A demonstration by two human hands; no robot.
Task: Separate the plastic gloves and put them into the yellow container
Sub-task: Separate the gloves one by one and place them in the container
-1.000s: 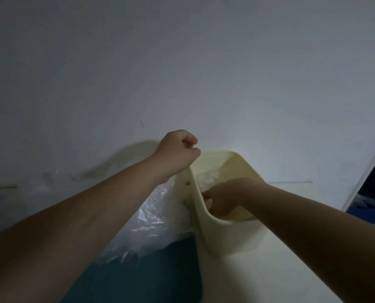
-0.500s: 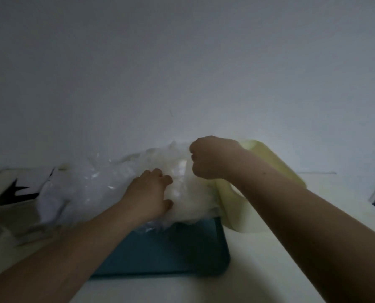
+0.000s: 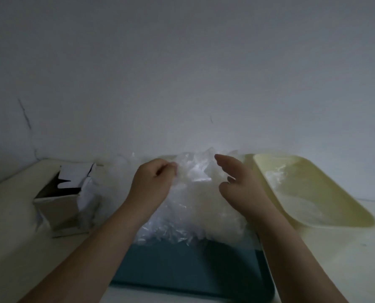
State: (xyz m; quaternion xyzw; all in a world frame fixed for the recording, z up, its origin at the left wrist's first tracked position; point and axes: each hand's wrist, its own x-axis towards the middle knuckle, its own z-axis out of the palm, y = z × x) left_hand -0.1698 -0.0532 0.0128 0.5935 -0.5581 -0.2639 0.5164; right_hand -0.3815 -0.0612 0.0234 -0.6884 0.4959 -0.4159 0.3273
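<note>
A heap of clear plastic gloves (image 3: pixel 191 206) lies in a teal tray (image 3: pixel 193 267) in front of me. My left hand (image 3: pixel 153 182) pinches the top of the heap at its left side. My right hand (image 3: pixel 236 182) hovers at the heap's right side with fingers straight and spread, holding nothing. The yellow container (image 3: pixel 326 200) stands to the right of the tray, tilted, with some clear plastic gloves (image 3: pixel 291 186) lying inside it.
An open cardboard box (image 3: pixel 66 197) stands on the pale table (image 3: pixel 11 226) at the left. A grey wall runs close behind the tray and the container.
My right hand has left the yellow container, come to the heap and opened. My left hand has dropped onto the heap and now pinches it. The view has tilted down.
</note>
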